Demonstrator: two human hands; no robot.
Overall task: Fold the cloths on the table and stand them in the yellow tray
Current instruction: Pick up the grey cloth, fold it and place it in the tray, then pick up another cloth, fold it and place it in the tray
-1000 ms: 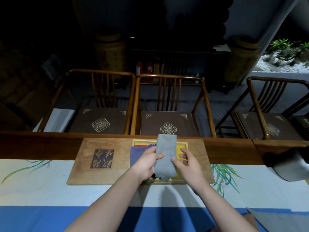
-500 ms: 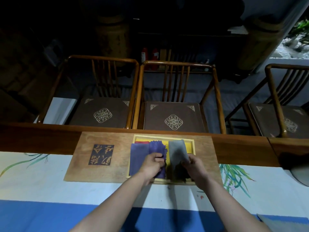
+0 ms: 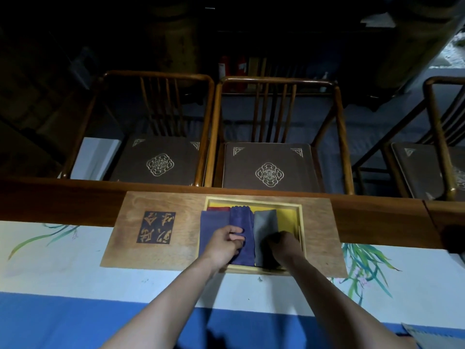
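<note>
the folded grey cloth stands in the yellow tray, long side pointing away, with the right hand at its near end, fingers hidden, while the left hand pinches the purple cloth beside it.

3 wooden chairs with brown cushions face the table; the room behind is dark.

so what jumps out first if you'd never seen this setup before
Two bare arms reach to a yellow tray sunk in a wooden board at the table's far edge. In it, folded cloths stand side by side: the left hand grips a purple cloth, the right hand is down beside a grey cloth. Beyond, wooden chairs face the table.
</note>
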